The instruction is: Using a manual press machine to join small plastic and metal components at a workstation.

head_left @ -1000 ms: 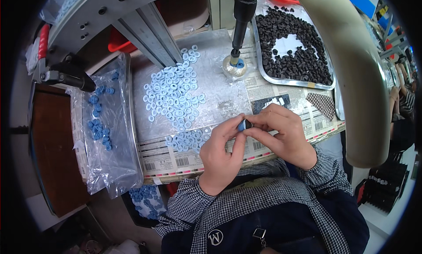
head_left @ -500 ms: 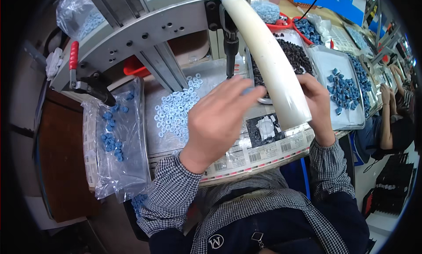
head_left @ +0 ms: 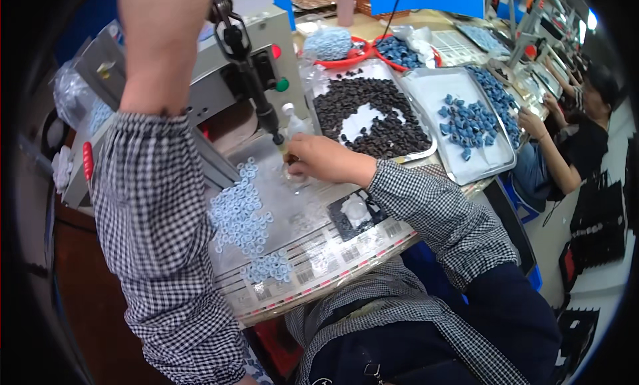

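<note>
The left hand (head_left: 163, 12) has risen to the top edge, fingers cut off, state unclear; the right hand (head_left: 326, 160) has moved beside the black press rod's (head_left: 266, 118) tip, fingers curled, grip uncertain. Pale-blue rings (head_left: 239, 215) lie left, partly on barcoded sheets (head_left: 314, 265), print illegible.

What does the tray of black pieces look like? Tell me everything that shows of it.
The tray is a shallow rectangle with rounded corners and a raised, shiny silver rim that looks like metal. A white lining shows in a bare patch near its middle; around that, small black pieces lie loose and thickly spread. It looks to lie flat, beyond the right hand and beside another tray holding blue pieces. Whether the hand or that other tray touches it is unclear.
</note>
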A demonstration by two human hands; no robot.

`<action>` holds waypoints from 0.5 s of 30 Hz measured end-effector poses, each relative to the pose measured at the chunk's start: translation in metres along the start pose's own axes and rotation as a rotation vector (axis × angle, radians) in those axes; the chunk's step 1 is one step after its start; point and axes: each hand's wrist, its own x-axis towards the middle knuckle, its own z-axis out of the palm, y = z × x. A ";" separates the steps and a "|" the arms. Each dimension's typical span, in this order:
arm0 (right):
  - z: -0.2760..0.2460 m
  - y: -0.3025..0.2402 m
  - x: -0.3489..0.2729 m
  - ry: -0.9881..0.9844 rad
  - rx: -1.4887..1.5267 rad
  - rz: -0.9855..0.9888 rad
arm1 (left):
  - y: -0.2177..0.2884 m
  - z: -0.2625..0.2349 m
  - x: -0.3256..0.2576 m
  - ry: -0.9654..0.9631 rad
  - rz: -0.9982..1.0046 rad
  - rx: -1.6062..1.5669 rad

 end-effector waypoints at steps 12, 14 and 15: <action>-0.188 0.155 -0.239 0.565 -0.705 0.639 | 0.037 -0.009 -0.268 0.040 -0.858 -0.174; -0.190 0.126 -0.219 0.613 -0.655 0.590 | 0.019 0.008 -0.283 -0.018 -0.899 -0.021; -0.188 0.115 -0.205 0.667 -0.633 0.503 | 0.013 0.012 -0.285 -0.072 -0.899 0.122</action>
